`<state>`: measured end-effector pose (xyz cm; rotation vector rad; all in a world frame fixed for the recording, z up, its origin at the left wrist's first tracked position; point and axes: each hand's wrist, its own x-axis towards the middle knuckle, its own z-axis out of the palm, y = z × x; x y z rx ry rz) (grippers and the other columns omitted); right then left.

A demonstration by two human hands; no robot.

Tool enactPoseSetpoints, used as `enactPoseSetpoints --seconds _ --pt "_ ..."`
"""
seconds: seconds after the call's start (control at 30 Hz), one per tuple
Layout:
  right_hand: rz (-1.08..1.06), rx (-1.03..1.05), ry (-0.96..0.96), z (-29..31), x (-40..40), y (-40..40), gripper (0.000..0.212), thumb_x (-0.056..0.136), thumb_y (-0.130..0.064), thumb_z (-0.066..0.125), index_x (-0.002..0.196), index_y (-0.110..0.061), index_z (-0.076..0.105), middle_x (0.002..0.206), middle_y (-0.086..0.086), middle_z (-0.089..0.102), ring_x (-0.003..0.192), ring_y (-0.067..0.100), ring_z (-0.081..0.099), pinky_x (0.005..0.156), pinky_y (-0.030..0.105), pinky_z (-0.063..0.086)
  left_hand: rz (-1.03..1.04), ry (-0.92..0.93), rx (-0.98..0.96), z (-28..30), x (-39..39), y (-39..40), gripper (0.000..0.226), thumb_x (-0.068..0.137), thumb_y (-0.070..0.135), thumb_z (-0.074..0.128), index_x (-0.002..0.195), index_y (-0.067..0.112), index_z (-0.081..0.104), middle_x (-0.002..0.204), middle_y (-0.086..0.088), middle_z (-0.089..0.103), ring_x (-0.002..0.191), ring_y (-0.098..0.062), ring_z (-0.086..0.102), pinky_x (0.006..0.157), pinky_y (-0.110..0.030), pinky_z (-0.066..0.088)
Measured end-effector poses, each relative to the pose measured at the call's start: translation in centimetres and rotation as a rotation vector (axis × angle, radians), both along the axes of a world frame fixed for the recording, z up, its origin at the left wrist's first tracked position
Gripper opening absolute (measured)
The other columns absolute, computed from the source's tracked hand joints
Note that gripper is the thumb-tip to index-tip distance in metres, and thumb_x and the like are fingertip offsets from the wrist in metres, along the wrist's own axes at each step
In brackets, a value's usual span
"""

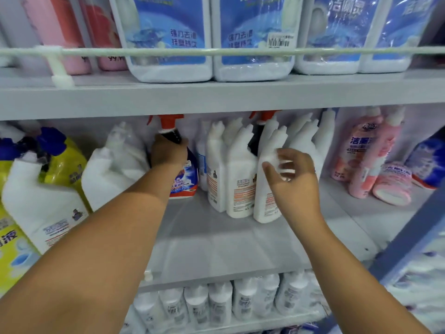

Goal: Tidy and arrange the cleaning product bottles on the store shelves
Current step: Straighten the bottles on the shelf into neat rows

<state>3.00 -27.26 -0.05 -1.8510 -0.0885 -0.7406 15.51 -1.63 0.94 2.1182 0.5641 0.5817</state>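
**Middle shelf, both hands among the cleaner bottles**

While the upper grey shelf edge [216, 97] cuts off the nozzle top, the dark spray bottle with a red-orange trigger head [179, 162] stands upright at the back of the middle grey shelf [204, 237]. Left hand [168, 151] grips its neck, fingers wrapped round it; the hand hides the bottle's upper body. Label below the hand is blue, white and red; its characters are too blurred to read.

Right hand [292, 179] reaches at the front white plastic angled-neck bottle [267, 179] of a tight cluster. Fingers are spread and only loosely bent; fingertips are motion-blurred, so contact is probable but not certain.

A second red-triggered dark bottle [257, 136] is mostly hidden behind the white cluster.

Readable writing: the large blue-labelled white jugs [168, 37] on the top shelf carry "强力去渍"; one has a barcode sticker. A white wire rail [216, 52] crosses their fronts.

Surroundings: big white jugs [41, 201] and yellow-labelled bottles with blue caps [62, 162] to the left; pink bottles [368, 153], one lying on its side, to the right. Small white bottles [221, 304] line the shelf below, labels illegible.
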Motion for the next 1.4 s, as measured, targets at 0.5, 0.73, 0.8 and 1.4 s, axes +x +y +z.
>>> enactPoseSetpoints --seconds 0.5,0.73,0.8,1.4 --pt "0.361 -0.484 0.422 2.3 3.9 -2.8 0.047 0.08 -0.048 0.08 0.117 -0.029 0.058 0.119 -0.008 0.056 0.109 0.016 0.06 0.092 0.038 0.054 -0.233 -0.081 -0.028 -1.9 -15.9 -1.9 0.038 0.073 0.062 0.08 0.095 0.04 0.058 0.1 0.012 0.069 0.098 -0.019 0.068 0.091 -0.039 0.054" --pt "0.36 -0.508 0.338 1.8 3.2 1.6 0.056 0.079 -0.046 0.082 0.127 -0.025 0.061 0.126 -0.007 0.05 0.114 0.018 0.057 0.094 0.043 0.055 -0.209 -0.132 -0.084 -2.4 -19.2 -1.6 0.041 0.074 0.062 0.079 0.1 0.039 0.058 0.101 0.01 0.07 0.093 -0.014 0.069 0.084 -0.041 0.056" --pt "0.385 -0.531 0.324 1.5 3.1 3.5 0.068 0.08 -0.049 0.08 0.14 -0.027 0.055 0.14 -0.005 0.045 0.126 0.016 0.05 0.102 0.036 0.049 -0.203 -0.14 -0.08 -2.5 -19.4 -1.7 0.043 0.076 0.061 0.079 0.105 0.037 0.058 0.104 0.011 0.07 0.094 -0.013 0.068 0.084 -0.043 0.057" --pt "0.012 -0.061 0.048 0.1 3.9 -7.2 0.023 0.091 -0.03 0.074 0.11 -0.019 0.069 0.113 -0.002 0.062 0.092 0.01 0.064 0.085 0.026 0.053 -0.459 -0.442 -0.099 -0.2 -17.2 -15.2 0.026 0.087 0.036 0.077 0.108 0.032 0.061 0.111 0.015 0.067 0.104 -0.003 0.065 0.094 -0.023 0.052"
